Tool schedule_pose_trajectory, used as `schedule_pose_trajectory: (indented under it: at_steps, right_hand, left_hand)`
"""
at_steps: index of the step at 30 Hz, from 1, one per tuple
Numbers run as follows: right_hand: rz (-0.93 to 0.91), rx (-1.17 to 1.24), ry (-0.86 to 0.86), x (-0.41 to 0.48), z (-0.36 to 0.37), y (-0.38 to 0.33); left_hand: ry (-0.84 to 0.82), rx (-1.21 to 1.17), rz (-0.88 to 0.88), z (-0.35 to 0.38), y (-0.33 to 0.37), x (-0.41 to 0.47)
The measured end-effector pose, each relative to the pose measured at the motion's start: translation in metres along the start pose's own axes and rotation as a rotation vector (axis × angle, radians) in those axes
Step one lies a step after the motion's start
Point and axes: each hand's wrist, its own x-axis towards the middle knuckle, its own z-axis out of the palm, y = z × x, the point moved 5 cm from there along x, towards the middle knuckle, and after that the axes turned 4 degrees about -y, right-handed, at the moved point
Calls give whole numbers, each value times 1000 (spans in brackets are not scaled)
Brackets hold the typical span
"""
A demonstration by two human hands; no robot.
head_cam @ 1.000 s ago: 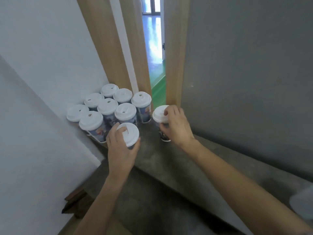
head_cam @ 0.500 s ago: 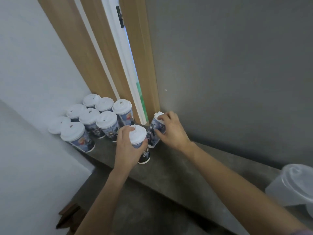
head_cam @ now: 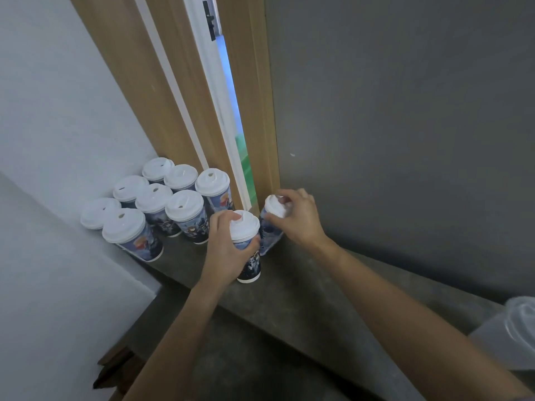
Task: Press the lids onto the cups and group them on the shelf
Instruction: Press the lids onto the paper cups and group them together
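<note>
Several printed paper cups with white lids stand grouped at the left end of a grey concrete shelf. My left hand grips a lidded cup standing near the shelf's front edge, fingers curled over its lid. My right hand holds the top of another lidded cup, which leans left against the wooden door frame's foot. The two held cups stand side by side, just right of the group.
A wooden door frame rises behind the cups, with a grey wall to its right and a white wall on the left. A translucent plastic container sits at the shelf's right end. The shelf's front edge drops off below.
Over the last second both hands carried their cups right, away from the group. Since half a second ago they have barely moved.
</note>
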Motion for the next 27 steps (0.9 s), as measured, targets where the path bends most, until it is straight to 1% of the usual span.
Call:
schedule_pose_trajectory:
  at_steps: [2,5,8,10,12,14,17,20,23,27]
  right_hand:
    - [-5,65,-26,-3,11,-3]
    - [-16,80,7,-2,16,-3]
    - [44,91,-86,-5,12,-5]
    - [63,82,-98,-12,-1,-4]
    - [53,37,-55,-25,-29,-1]
    - [67,-71,-30,-44,-64,7]
    - [134,-283,7,-86,-117,29]
    - [194,-377,62,-135,-156,57]
    - [235,-401,88,-169,-176,78]
    - [193,-429,114,-184,-182,84]
  left_hand:
    - [15,-3,2,0,0,-2]
    - [35,-7,6,-2,-1,-5]
    - [26,-24,36,-2,1,-6]
    - [3,-60,72,4,7,-10]
    - [-15,-126,131,16,20,-15]
    - [-43,-192,198,35,42,-19]
    - [-118,-272,336,72,85,-23]
    - [-201,-335,450,107,123,-31]
    - [-283,-352,488,132,144,-43]
    - [-334,-302,500,148,152,-55]
